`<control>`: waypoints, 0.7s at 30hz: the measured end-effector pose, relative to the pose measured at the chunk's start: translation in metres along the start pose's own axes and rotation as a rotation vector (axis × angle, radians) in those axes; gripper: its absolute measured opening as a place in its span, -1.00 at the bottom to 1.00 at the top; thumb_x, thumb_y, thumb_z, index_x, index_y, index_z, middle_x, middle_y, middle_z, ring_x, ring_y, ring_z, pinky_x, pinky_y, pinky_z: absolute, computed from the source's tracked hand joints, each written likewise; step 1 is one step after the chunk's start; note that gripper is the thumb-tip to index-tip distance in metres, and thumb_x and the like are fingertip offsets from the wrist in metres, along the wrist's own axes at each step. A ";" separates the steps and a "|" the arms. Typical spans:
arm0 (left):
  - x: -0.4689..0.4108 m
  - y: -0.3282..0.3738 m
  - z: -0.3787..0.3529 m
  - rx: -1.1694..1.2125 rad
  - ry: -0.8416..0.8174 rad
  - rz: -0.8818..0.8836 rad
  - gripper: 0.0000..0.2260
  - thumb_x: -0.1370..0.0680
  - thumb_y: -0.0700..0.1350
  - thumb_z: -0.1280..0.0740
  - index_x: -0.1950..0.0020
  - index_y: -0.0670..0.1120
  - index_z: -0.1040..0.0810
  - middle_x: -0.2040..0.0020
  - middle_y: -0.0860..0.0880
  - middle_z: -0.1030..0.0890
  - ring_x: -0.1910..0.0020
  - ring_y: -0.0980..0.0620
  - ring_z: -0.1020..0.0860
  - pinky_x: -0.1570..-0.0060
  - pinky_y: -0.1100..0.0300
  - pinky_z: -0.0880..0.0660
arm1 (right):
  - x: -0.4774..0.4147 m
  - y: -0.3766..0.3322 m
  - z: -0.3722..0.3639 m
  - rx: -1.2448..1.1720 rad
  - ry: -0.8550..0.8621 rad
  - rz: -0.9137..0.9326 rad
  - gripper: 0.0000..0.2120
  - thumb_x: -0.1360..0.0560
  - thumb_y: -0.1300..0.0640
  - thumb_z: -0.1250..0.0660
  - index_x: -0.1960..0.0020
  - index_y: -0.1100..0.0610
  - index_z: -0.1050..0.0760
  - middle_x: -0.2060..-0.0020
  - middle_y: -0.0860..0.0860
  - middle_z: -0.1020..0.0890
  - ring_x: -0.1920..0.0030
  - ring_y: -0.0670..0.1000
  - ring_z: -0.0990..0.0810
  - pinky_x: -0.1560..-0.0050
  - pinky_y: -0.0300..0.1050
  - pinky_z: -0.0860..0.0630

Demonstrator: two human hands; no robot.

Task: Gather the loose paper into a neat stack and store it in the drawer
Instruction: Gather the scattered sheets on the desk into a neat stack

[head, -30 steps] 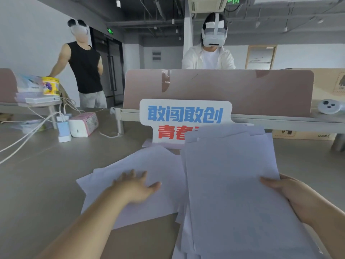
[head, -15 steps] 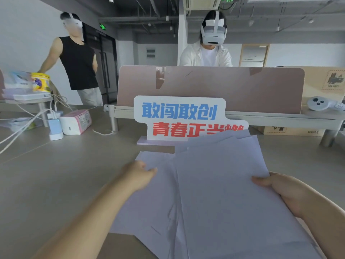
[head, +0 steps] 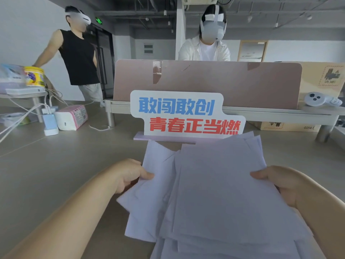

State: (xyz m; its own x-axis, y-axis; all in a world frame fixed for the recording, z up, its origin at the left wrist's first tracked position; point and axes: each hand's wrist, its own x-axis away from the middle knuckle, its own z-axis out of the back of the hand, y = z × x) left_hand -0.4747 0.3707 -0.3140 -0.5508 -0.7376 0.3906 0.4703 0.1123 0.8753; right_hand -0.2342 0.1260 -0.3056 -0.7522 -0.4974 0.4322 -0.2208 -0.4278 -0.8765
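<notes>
Several white sheets of paper lie in a loose, fanned pile over the beige desk in front of me. My left hand grips the left edge of the leftmost sheets, thumb on top. My right hand holds the right edge of the larger top sheets, thumb on the paper. The sheets overlap unevenly, with corners sticking out at the left and the far side. No drawer is in view.
A white sign with blue and red characters stands just beyond the paper. Behind it is a brown desk divider. A tissue pack, a blue charger and cables lie at the left. Two people stand beyond the desks.
My left hand slid the left sheets rightward against the main pile and now grips their edge. The pile has come lower, uncovering the sign's red line.
</notes>
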 end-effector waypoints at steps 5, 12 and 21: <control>0.004 0.003 0.003 -0.038 -0.197 0.015 -0.67 -0.44 -0.50 -0.29 -0.13 -0.24 -0.59 -0.02 -0.18 -0.67 -0.11 -0.22 -0.57 -0.07 0.02 -0.54 | -0.006 0.007 -0.003 0.106 0.086 0.003 -0.83 -0.51 0.36 -0.29 -0.05 0.41 -0.56 0.10 0.31 -0.68 0.19 0.25 -0.65 0.18 0.07 -0.58; -0.001 -0.006 -0.011 -0.078 -0.054 -0.046 -0.64 -0.40 -0.19 -0.48 -0.17 -0.22 -0.57 -0.13 -0.21 -0.64 -0.14 -0.23 -0.58 -0.24 -0.14 -0.47 | -0.008 0.010 -0.014 0.196 0.220 0.126 -0.83 -0.38 0.38 -0.29 0.06 0.40 -0.58 0.19 0.30 -0.68 0.22 0.30 -0.67 0.13 0.18 -0.58; -0.005 -0.003 -0.017 0.053 -0.102 -0.048 -0.75 -0.47 -0.49 -0.17 0.01 -0.29 -0.58 0.02 -0.25 -0.61 0.14 -0.18 -0.57 0.12 0.06 -0.51 | -0.003 0.001 -0.009 -0.028 0.185 0.186 -0.85 -0.46 0.39 -0.29 0.06 0.28 -0.62 0.11 0.26 -0.70 0.10 0.28 -0.69 0.00 0.22 -0.60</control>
State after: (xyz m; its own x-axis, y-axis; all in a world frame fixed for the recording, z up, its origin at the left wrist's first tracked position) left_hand -0.4613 0.3628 -0.3239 -0.6404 -0.6719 0.3721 0.4062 0.1149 0.9066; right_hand -0.2376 0.1337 -0.3100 -0.8814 -0.4182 0.2197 -0.0837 -0.3194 -0.9439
